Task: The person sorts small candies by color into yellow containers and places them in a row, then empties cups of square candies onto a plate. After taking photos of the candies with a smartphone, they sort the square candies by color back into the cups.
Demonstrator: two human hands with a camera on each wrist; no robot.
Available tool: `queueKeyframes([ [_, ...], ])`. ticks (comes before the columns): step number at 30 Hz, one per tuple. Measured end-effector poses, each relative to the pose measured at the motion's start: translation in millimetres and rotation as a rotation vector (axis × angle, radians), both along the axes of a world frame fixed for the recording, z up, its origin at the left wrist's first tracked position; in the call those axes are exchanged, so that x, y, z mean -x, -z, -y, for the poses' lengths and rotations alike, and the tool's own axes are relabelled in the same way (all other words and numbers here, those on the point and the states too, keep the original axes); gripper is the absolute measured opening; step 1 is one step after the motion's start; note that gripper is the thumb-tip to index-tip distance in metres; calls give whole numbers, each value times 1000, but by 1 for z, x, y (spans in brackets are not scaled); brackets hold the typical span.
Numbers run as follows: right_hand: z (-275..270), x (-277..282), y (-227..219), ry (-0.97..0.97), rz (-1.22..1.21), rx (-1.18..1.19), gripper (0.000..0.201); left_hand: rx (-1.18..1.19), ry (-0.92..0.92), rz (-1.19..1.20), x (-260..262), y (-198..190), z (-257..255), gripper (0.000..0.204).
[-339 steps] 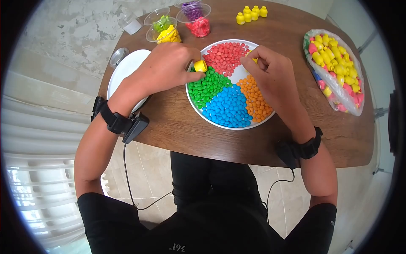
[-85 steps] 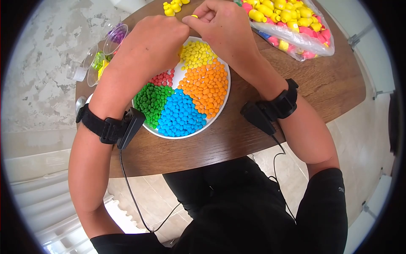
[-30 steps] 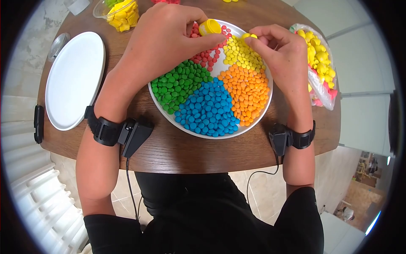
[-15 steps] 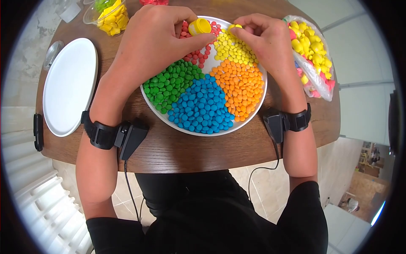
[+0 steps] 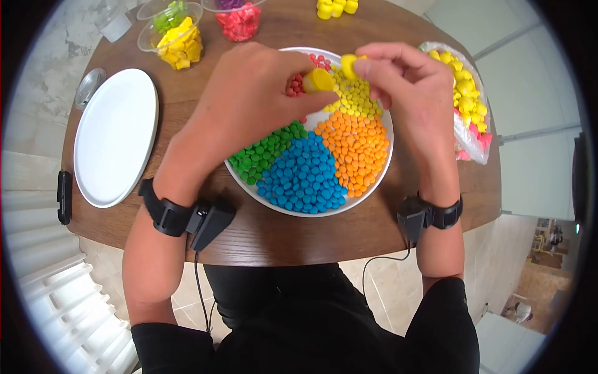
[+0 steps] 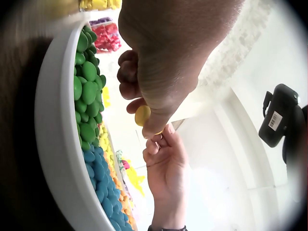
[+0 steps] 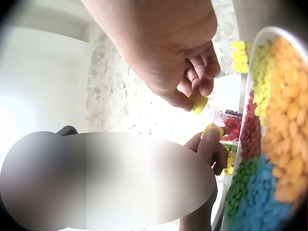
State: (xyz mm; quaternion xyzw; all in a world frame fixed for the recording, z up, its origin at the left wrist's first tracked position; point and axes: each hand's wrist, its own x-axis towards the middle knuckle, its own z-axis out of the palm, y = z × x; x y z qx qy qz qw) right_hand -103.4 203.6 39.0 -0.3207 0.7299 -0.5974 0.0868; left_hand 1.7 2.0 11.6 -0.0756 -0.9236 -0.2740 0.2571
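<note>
My left hand point(image 5: 246, 93) grips a small yellow plastic bottle body point(image 5: 321, 80) between thumb and fingers, its wide open end tilted towards the right hand. My right hand point(image 5: 411, 84) pinches a rounded yellow bottle top point(image 5: 349, 66) just apart from that body. Both pieces are above a white round plate point(image 5: 309, 215). On the plate, button-shaped candies lie in colour sections: green point(image 5: 265, 153), blue point(image 5: 302, 177), orange point(image 5: 358, 146), yellow point(image 5: 355, 98) and red point(image 5: 320, 61). The left hand hides part of the red and green sections. In the right wrist view the bottle top point(image 7: 198, 103) shows between fingertips.
Beyond the plate stand several yellow bottles point(image 5: 337, 7) and clear cups holding yellow pieces point(image 5: 180, 47), red pieces point(image 5: 240, 23) and green pieces. A plastic bag point(image 5: 467, 100) of yellow and pink bottles lies right. At left is another white plate point(image 5: 116, 140).
From hands together over the plate's far side, they have separated, each holding a yellow piece. In the last half second the two pieces have drawn nearer each other. The head view has also shifted.
</note>
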Motion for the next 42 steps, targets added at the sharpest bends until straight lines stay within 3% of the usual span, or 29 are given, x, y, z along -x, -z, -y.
queueKeyframes([
  [4,1,-13,-3,-117,55,-45,16,21,36,-100,1,2,-6,27],
  [12,2,-10,6,-120,-57,-35,15,106,57,-89,-1,1,-8,26],
  [17,0,-14,-2,-151,126,0,14,85,46,-152,-4,1,-9,31],
  [27,-1,-20,0,-214,138,66,11,203,77,-321,-8,3,-13,37],
  [31,6,-29,-5,-148,188,71,10,216,65,-286,-8,-5,-12,36],
  [33,10,-32,-7,-113,237,60,10,101,47,-319,-8,-10,-14,37],
  [35,5,-30,-6,-225,222,102,15,115,46,-285,-14,-12,-10,40],
  [36,0,-26,-9,-179,186,91,15,121,41,-257,-13,-13,-10,45],
  [38,-10,-9,-15,-29,-209,-72,23,127,38,-230,-15,-20,-10,52],
  [39,-16,3,-13,140,-260,-7,27,37,28,-195,-16,-20,-9,48],
  [42,-65,57,-27,509,-381,-156,28,-104,0,-160,-14,-14,-2,38],
])
